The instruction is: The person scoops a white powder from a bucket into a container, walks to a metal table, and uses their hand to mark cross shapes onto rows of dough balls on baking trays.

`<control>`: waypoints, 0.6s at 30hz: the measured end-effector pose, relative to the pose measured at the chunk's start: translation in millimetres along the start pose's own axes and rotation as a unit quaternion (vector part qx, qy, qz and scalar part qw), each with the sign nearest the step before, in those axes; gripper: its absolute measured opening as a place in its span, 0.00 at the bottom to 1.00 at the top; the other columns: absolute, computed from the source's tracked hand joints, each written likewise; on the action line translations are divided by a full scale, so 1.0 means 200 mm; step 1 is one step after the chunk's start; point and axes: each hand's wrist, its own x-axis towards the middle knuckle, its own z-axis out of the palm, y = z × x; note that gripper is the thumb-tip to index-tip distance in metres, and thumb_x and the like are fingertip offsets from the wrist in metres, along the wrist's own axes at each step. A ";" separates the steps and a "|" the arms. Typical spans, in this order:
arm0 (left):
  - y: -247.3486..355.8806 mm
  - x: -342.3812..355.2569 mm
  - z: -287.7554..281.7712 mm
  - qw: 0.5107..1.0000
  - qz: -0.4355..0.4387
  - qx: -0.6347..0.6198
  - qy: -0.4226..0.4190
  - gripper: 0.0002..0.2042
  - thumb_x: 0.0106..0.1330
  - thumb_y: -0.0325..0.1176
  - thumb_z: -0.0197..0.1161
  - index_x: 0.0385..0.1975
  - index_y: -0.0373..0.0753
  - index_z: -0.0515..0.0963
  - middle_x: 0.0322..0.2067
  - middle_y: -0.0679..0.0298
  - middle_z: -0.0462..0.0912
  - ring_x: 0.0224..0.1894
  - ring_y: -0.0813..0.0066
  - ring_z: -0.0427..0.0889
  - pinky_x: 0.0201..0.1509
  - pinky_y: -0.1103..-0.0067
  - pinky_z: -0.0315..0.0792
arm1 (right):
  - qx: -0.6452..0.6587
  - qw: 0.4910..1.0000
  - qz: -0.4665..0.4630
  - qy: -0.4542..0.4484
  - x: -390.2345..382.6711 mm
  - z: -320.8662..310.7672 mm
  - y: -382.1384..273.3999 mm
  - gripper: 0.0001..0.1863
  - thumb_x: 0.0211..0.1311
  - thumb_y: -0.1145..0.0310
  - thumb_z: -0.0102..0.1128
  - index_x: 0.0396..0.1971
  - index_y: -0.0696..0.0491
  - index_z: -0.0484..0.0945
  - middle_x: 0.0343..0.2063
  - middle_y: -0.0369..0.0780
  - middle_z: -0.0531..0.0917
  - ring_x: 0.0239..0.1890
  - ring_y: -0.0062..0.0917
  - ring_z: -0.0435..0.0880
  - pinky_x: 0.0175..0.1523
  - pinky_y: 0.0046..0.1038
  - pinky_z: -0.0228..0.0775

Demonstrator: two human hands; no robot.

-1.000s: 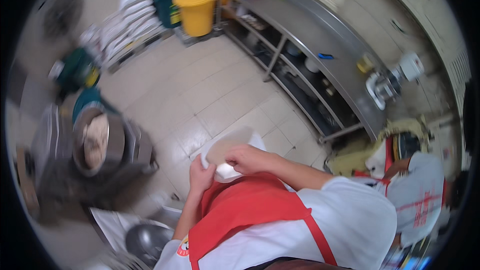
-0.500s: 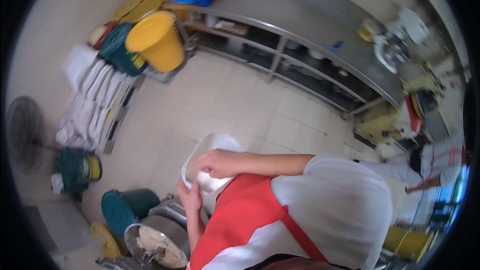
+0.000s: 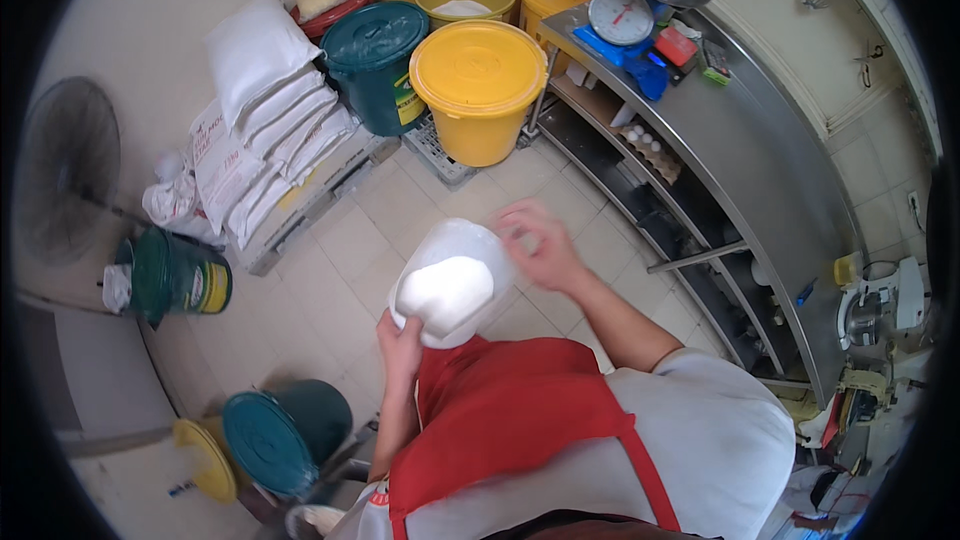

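My left hand [image 3: 402, 340] grips the near rim of a white plastic tub [image 3: 470, 235], its thumb over the edge. The tub is tilted toward me in front of the red apron, and white powder [image 3: 445, 285] shows inside it. At the tub's right side is my right hand [image 3: 542, 248], blurred, its fingers loosely curled and apart. I see nothing held in it.
A lidded yellow bin [image 3: 478, 75], a green bin [image 3: 375, 45] and stacked white sacks [image 3: 275, 90] stand ahead. At right runs a steel counter [image 3: 740, 150] bearing a dial scale [image 3: 620, 17]. Another green bin [image 3: 265, 440] stands at lower left.
My view has turned left, toward the bins and sacks. My right hand has moved from over the tub's mouth to its right side. The left hand keeps its grip on the tub.
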 end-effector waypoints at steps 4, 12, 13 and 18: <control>0.23 0.79 0.04 0.996 -0.084 -0.028 -0.010 0.13 0.62 0.29 0.55 0.43 0.28 0.74 0.22 0.63 0.74 0.14 0.81 0.68 0.11 0.80 0.55 | -0.156 0.941 0.261 0.148 0.20 -0.16 0.43 0.11 0.59 0.75 0.61 0.42 0.55 0.82 0.45 0.46 0.80 0.43 0.31 0.82 0.43 0.26 0.77; 0.96 2.36 0.45 0.992 -0.080 -0.030 -0.090 0.15 0.64 0.38 0.63 0.42 0.32 0.76 0.26 0.63 0.79 0.19 0.79 0.72 0.20 0.80 0.67 | -0.339 0.608 0.717 0.007 -1.12 -0.14 1.14 0.20 0.58 0.56 0.60 0.37 0.59 0.85 0.43 0.50 0.86 0.47 0.43 0.85 0.53 0.38 0.77; 1.12 2.52 0.54 0.994 -0.079 -0.023 -0.074 0.15 0.65 0.39 0.64 0.42 0.33 0.76 0.26 0.63 0.78 0.19 0.78 0.72 0.21 0.80 0.68 | -0.249 0.527 0.804 0.121 -1.05 -0.02 1.07 0.20 0.58 0.59 0.61 0.41 0.61 0.84 0.45 0.50 0.86 0.49 0.41 0.85 0.54 0.37 0.76; 1.31 3.55 1.27 0.965 -0.122 -0.131 -0.191 0.16 0.69 0.43 0.63 0.49 0.38 0.76 0.38 0.60 0.82 0.28 0.73 0.79 0.28 0.74 0.75 | -0.188 0.484 0.819 0.245 -1.22 0.16 1.22 0.22 0.62 0.54 0.59 0.42 0.59 0.84 0.47 0.48 0.85 0.54 0.39 0.83 0.61 0.36 0.72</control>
